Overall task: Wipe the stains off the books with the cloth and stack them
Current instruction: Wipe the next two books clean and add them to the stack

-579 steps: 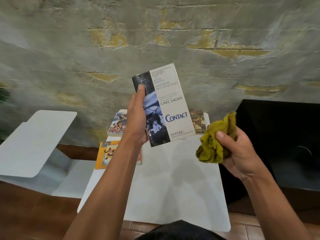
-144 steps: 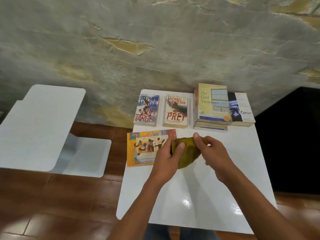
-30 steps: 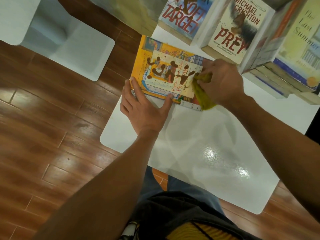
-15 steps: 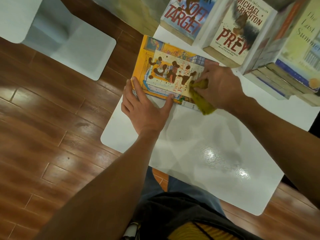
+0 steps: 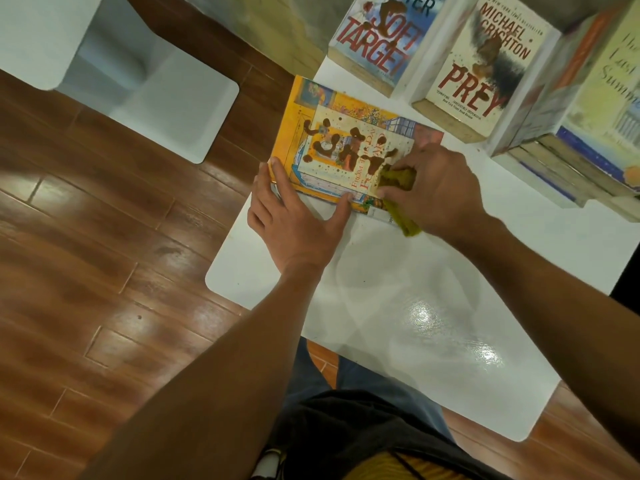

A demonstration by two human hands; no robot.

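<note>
**Cloth on the stained yellow book at the counter's edge**

From my remote seat I saw the wooden floor [image 5: 104, 237] fill the left of the view, with a white chair [image 5: 156, 98] standing on it at upper left. The white counter [image 5: 433, 323] took up the right side, glossy and catching a glare of light.

Along its far edge lay the books. At far right sat a stack of books [image 5: 571, 161] with a pale "Last Summer" cover on top. Just left of it lay "Prey" [image 5: 485, 67], and left again "Soft Target" [image 5: 377, 39]; both carried brown stains on their covers.

Nearer me, at the counter's left edge, the yellow picture book [image 5: 332, 140] lay flat, its far left corner overhanging the floor. Dark brown blotches spread across the middle of its cover.

My left hand [image 5: 294, 216] lay flat with fingers spread and straight, the fingertips pressing on the book's near edge and corner, the palm on the counter. My right hand [image 5: 436, 188] had its fingers curled round the olive-green cloth [image 5: 398, 181], pressing it onto the book's near right part beside the stains; a tail of cloth hung out below the hand onto the counter.
</note>
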